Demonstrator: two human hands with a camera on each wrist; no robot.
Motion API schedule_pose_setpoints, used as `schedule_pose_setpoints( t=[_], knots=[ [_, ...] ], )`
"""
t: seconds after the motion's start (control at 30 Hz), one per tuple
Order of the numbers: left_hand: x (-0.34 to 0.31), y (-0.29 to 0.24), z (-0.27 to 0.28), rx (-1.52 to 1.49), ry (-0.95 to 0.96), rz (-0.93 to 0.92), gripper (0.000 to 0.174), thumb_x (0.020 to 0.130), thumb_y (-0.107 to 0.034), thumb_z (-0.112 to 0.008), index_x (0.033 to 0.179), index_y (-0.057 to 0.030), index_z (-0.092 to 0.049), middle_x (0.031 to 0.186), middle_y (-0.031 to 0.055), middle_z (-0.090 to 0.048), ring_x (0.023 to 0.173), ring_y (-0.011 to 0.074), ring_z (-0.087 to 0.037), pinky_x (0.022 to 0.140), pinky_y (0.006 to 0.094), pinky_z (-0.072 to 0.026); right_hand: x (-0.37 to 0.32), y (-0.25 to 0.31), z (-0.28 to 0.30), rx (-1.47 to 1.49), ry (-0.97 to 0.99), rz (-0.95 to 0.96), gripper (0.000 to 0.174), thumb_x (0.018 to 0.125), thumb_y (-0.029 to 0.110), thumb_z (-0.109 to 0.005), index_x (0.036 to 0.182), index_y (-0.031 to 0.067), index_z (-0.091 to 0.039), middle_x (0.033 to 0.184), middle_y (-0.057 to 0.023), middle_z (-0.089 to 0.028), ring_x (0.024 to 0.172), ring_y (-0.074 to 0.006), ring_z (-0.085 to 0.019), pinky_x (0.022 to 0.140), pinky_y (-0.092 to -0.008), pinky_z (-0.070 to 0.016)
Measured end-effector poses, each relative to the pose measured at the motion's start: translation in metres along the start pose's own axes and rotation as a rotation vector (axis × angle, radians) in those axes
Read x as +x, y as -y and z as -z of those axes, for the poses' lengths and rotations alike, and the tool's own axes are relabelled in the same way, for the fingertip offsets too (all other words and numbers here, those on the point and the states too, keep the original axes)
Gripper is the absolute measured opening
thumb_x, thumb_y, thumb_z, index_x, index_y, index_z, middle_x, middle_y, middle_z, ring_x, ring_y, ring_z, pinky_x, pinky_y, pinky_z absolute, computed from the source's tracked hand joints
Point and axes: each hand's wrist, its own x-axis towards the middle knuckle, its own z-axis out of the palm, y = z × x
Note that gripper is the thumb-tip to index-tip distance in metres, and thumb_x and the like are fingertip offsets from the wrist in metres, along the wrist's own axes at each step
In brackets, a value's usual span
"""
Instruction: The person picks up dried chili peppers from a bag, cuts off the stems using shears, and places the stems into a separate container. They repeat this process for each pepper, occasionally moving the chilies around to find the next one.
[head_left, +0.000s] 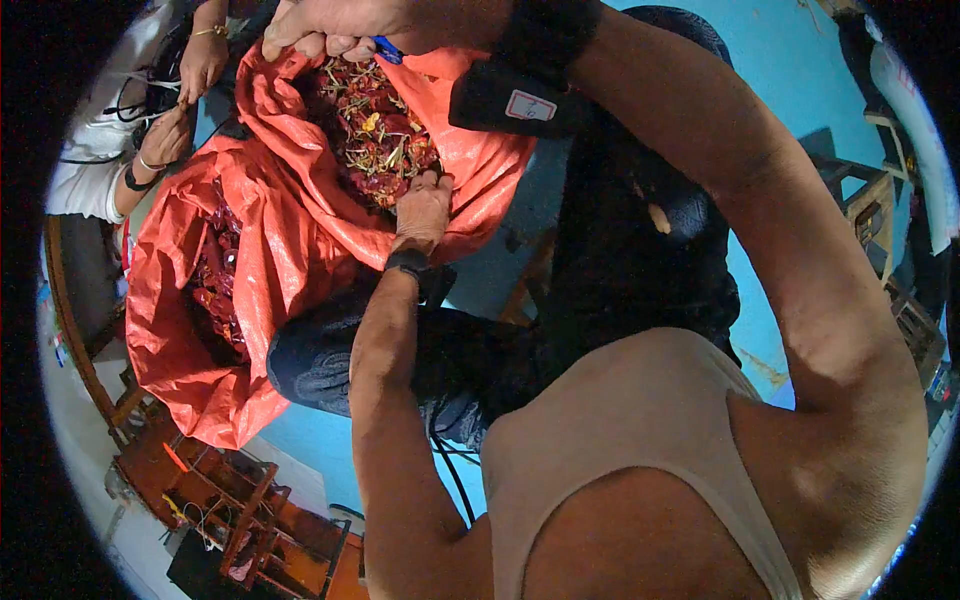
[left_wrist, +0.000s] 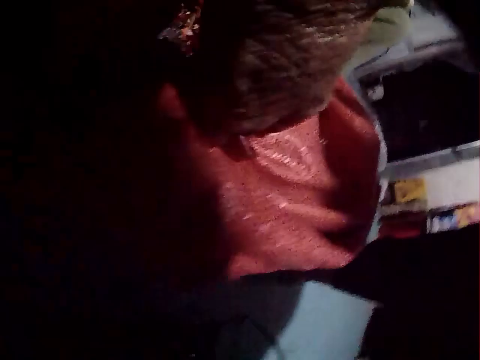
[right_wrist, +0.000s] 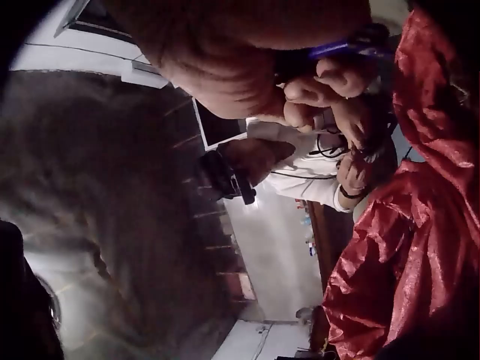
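Observation:
A large red woven sack (head_left: 470, 190) stands wide, filled with dried red pods and pale stems (head_left: 375, 130). My left hand (head_left: 424, 208) lies over the sack's near side, its bent fingertips among the pods; whether they pinch anything is unclear. Dark in the left wrist view, that hand (left_wrist: 285, 75) is against the red sack (left_wrist: 292, 202). My right hand (head_left: 350, 25), at the far rim, has its fingers curled round a blue object (head_left: 388, 50). In the right wrist view the blue object (right_wrist: 337, 49) shows between palm and curled fingers of the right hand (right_wrist: 247, 67).
A second red sack (head_left: 165, 300) with red pods stands at the left. Beyond it another person's hands (head_left: 170, 135) meet near the sacks. Wooden furniture (head_left: 280, 530) is at the lower left, a wooden frame (head_left: 872, 222) at the right. My knees (head_left: 320, 350) flank the fuller sack.

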Motion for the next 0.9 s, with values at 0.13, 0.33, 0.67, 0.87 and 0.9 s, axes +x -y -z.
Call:
schedule_pose_setpoints(
  t=[0.13, 0.33, 0.67, 0.87, 0.9],
  knots=[
    [-0.002, 0.024, 0.017, -0.592, -0.1, 0.178, 0.006, 0.075, -0.013, -0.06, 0.076, -0.0065, -0.06, 0.072, 0.0076, -0.059, 0.066, 0.019, -0.057, 0.058, 0.0296, -0.0464, -0.008, -0.019, 0.019, 0.025, 0.072, 0.109, 0.021, 0.079, 0.016, -0.05, 0.072, -0.0021, -0.059, 0.057, -0.0094, -0.055, 0.047, -0.0164, -0.049, 0.043, -0.0276, -0.0381],
    [-0.003, 0.058, 0.092, -1.713, -0.159, 0.409, 0.006, 0.081, -0.009, -0.057, 0.085, -0.0047, -0.058, 0.074, 0.0026, -0.06, 0.061, 0.0075, -0.054, 0.053, 0.0186, -0.0444, -0.032, 0.017, -0.016, -0.399, -0.453, -0.136, 0.023, 0.077, 0.018, -0.053, 0.064, -0.0003, -0.055, 0.051, -0.0055, -0.049, 0.046, -0.0141, -0.045, 0.044, -0.028, -0.0353],
    [-0.025, 0.049, 0.159, -2.176, -0.4, 0.24, 0.009, 0.084, -0.007, -0.051, 0.092, -0.0035, -0.053, 0.085, 0.0084, -0.059, 0.073, 0.0153, -0.058, 0.065, 0.0256, -0.0508, -0.025, -0.05, -0.016, -0.65, -0.238, -0.237, 0.016, 0.069, 0.022, -0.055, 0.067, 0.0061, -0.06, 0.054, -0.003, -0.052, 0.047, -0.0158, -0.049, 0.044, -0.0303, -0.0386],
    [-0.043, 0.081, 0.159, -2.156, -0.559, 0.11, 0.008, 0.082, -0.009, -0.054, 0.085, -0.0024, -0.051, 0.081, 0.0072, -0.057, 0.072, 0.016, -0.055, 0.069, 0.0267, -0.0482, -0.021, -0.054, -0.012, -1.058, -0.114, 0.359, 0.018, 0.069, 0.018, -0.054, 0.058, 0.0044, -0.052, 0.051, -0.0058, -0.046, 0.045, -0.0177, -0.046, 0.044, -0.0306, -0.0365],
    [-0.05, 0.088, 0.167, -2.152, -0.805, 0.225, 0.009, 0.083, -0.01, -0.053, 0.085, -0.002, -0.052, 0.077, 0.0048, -0.054, 0.07, 0.0128, -0.051, 0.066, 0.025, -0.0453, -0.021, -0.051, -0.009, -1.236, -0.091, 0.513, 0.017, 0.068, 0.015, -0.054, 0.057, 0.0037, -0.049, 0.051, -0.0065, -0.042, 0.045, -0.0181, -0.044, 0.043, -0.0306, -0.0349]
  ],
)
